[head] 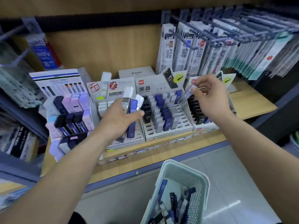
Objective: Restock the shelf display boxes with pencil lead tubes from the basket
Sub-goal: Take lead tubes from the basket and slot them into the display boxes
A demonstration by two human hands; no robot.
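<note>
The left hand (119, 120) is clamped on a bundle of tubes (131, 109), white-capped ones and a dark blue one fanned out between thumb and fingers, held over the boxes at the centre of the shelf (252, 104). The right hand (208, 96) pinches a single tube (189, 92) by its upper end between thumb and fingertips, above the gap between the middle display box (168, 134) and the right display box (205, 126). More loose tubes (173, 206) lie jumbled in the pale perforated basket (168, 168), low in front of the shelf.

The tubes look like small, stiff plastic cases, so they are probably very light and will not bend in the grip. Their smooth sides seem slippery, and the fanned bundle could shed one if the thumb eases. The leads inside are likely brittle, so a drop is best avoided. The slots in the boxes are narrow and stepped, so a pinch near the cap end, with the lower end free, suits sliding a tube in upright. Neighbouring tubes stand close together and could tip if nudged.
</note>
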